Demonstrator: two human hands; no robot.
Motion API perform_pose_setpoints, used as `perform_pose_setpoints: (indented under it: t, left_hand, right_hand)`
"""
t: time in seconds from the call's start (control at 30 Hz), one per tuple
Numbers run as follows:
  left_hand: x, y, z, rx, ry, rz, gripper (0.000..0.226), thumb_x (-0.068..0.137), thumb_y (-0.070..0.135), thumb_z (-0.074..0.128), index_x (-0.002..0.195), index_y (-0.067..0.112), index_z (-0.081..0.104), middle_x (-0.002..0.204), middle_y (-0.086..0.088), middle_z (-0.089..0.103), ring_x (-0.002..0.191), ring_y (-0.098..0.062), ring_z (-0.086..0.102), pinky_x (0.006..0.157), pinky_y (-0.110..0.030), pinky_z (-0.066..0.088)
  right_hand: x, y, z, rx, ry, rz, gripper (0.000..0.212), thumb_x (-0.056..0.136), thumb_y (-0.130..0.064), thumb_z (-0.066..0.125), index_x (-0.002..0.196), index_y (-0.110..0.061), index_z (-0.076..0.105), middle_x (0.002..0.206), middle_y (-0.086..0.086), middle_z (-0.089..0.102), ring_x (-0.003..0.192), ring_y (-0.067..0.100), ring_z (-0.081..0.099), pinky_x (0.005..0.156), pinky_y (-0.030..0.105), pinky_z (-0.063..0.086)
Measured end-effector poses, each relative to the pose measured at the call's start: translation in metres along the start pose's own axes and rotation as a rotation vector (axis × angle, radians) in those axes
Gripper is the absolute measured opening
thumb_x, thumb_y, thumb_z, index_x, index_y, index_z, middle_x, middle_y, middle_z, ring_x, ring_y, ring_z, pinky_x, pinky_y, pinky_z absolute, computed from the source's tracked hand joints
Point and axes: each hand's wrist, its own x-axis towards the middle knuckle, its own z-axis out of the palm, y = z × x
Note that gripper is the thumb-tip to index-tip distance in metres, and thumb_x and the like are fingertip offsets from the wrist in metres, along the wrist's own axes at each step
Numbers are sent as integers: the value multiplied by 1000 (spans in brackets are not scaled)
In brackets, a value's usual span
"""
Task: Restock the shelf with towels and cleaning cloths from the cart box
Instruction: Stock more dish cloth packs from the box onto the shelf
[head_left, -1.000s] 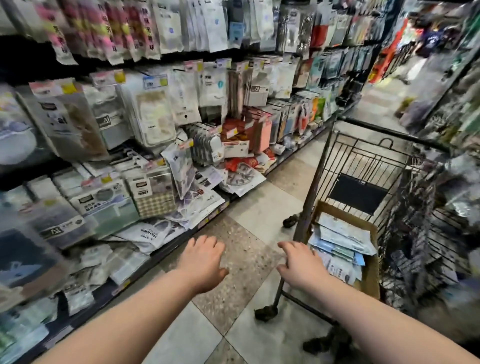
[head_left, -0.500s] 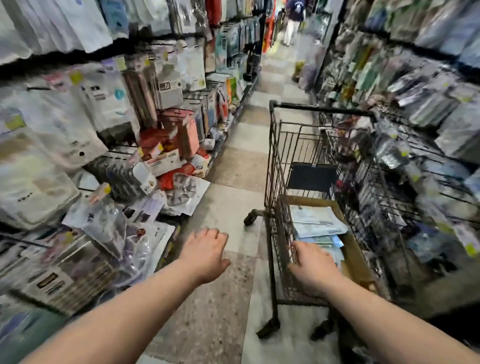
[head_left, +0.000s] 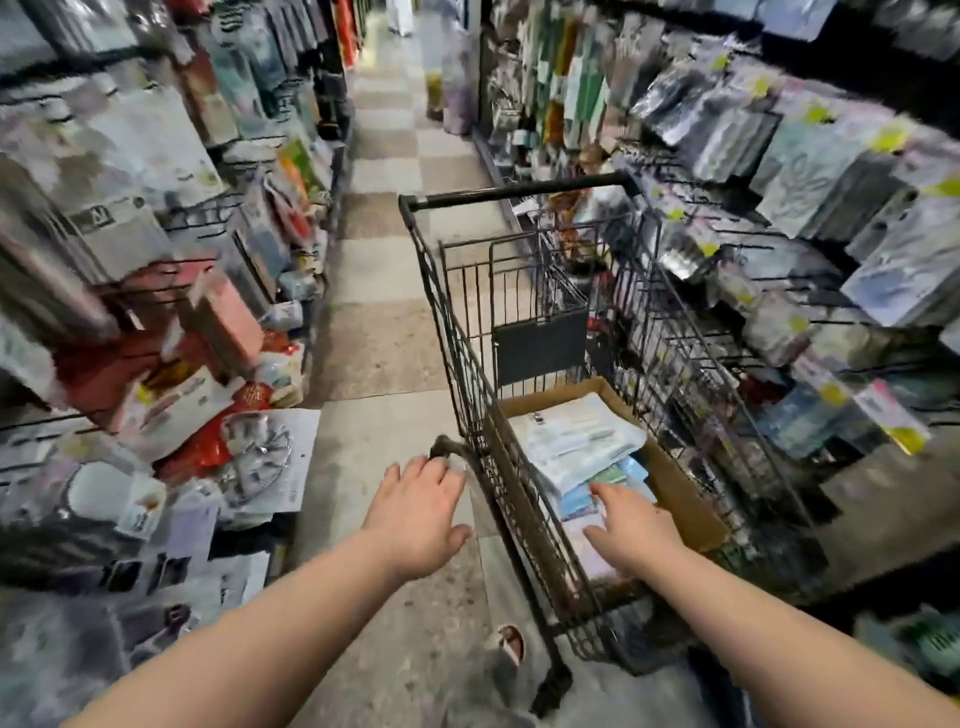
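While the right hand is reaching into the box, fingers loose, nothing gripped, left hand is hovering relaxed & empty; next prob. pinching a packet.

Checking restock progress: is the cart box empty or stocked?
Stocked. Flat packets are stacked inside the cardboard box; the right hand hovers over them.

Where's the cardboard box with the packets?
In the head view, right of centre: the brown cardboard box sits inside the black wire cart, beneath the right hand.
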Motion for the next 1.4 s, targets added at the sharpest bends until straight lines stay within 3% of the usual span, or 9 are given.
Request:
perform_pose_setpoints:
  t: [0.3, 0.6, 0.97, 1.2, 1.4]
  left_hand:
    - [181, -8, -54, 43, 38, 163, 59, 88, 48, 48, 139, 22, 35, 144, -2, 39, 136, -25, 31, 111, -40, 27]
    - [278, 20, -39, 149, -231, 328, 61, 87, 49, 49, 140, 20, 37, 146, -6, 38, 136, -27, 32, 111, -40, 26]
    - [413, 46, 23, 247, -481, 523, 62, 86, 45, 53, 141, 22, 34, 146, -5, 38, 136, -25, 36, 111, -40, 31]
    - [484, 37, 68, 181, -585, 523, 58, 89, 40, 54, 141, 22, 34, 145, -3, 37, 133, -25, 38, 108, -37, 36]
    - [519, 25, 106, 61, -637, 448, 61, 89, 37, 57, 143, 21, 33, 151, -2, 29, 136, -23, 35, 109, -32, 31]
  right_hand:
    - [121, 21, -49, 110, -28, 123, 57, 91, -38, 49, 143, -23, 31, 147, 2, 40, 132, 27, 41, 103, 41, 39]
    - [175, 45, -42, 342, -100, 269, 52, 87, -32, 50, 137, -21, 38, 143, 8, 42, 129, 29, 42, 102, 41, 41]
    - [259, 44, 10, 714, -191, 463, 55, 93, -27, 52, 143, -18, 32, 146, 12, 37, 130, 30, 43, 102, 33, 40]
    - [332, 43, 49, 1034, -162, 688, 61, 91, -28, 58, 144, -12, 32, 143, 14, 41, 129, 31, 45, 101, 32, 42]
    - [374, 35, 74, 1388, -65, 953, 71, 88, -17, 61, 146, -11, 21, 140, 15, 43, 122, 30, 50, 82, 25, 42]
